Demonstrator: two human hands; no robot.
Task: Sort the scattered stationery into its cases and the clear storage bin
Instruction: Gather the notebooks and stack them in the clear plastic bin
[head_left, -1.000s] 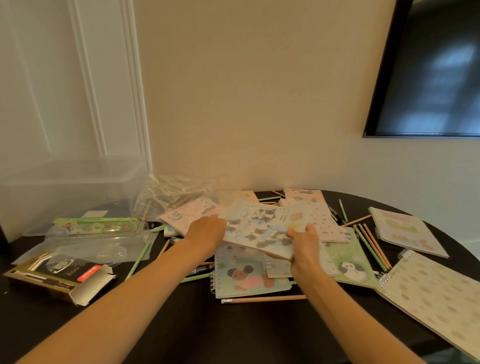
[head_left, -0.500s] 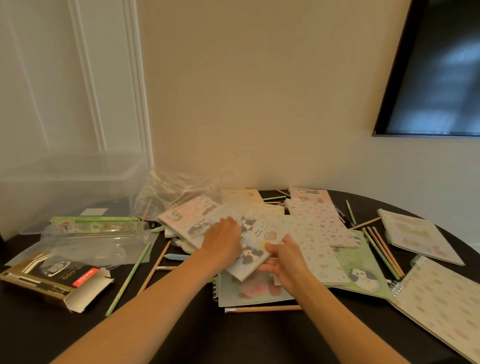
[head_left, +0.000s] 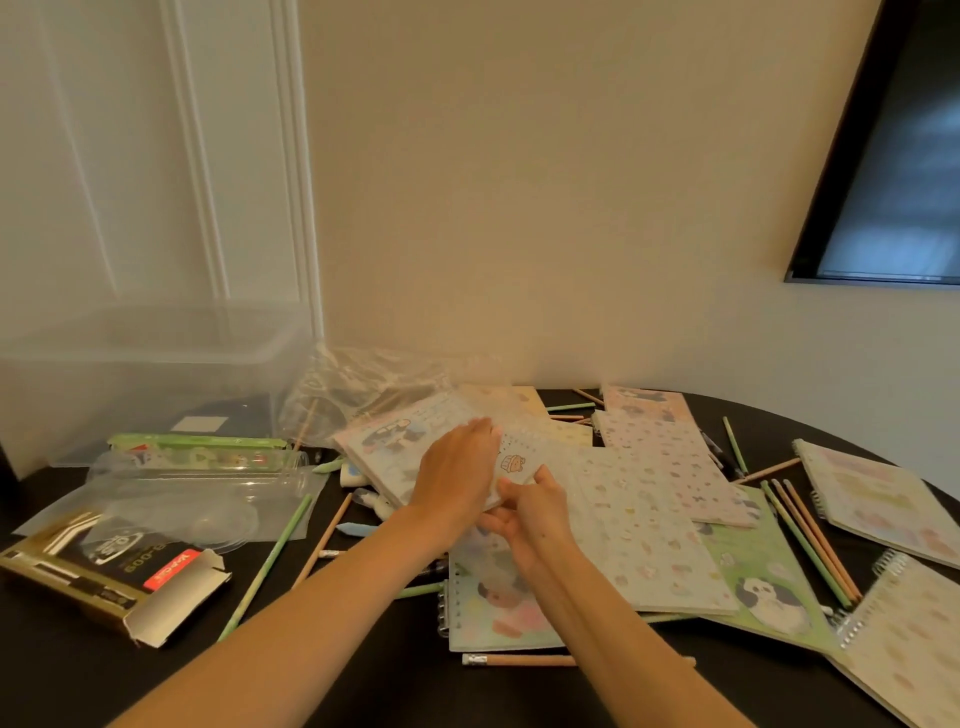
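A pile of small pastel notebooks (head_left: 395, 441) lies in the middle of the dark round table (head_left: 363, 691). My left hand (head_left: 457, 480) rests flat on top of the pile, fingers pointing away from me. Just to its right, my right hand (head_left: 530, 514) pinches the near edge of a bear-print notebook (head_left: 514, 462), thumb on top and fingers underneath. The clear storage bin (head_left: 156, 364) stands at the back left. In front of it lie a clear pencil case (head_left: 208, 491) and a green case (head_left: 197, 444).
An open gold-and-black pen box (head_left: 109, 577) sits at front left. Green and tan pencils (head_left: 810, 535) lie scattered. A crumpled plastic bag (head_left: 363, 387) is by the wall. Spiral notebooks (head_left: 883, 493) and patterned sheets (head_left: 649, 530) cover the right side.
Both hands have slid the small notebooks leftward onto the pink pile and drawn close together. My right hand has moved in from the right edge to the near edge.
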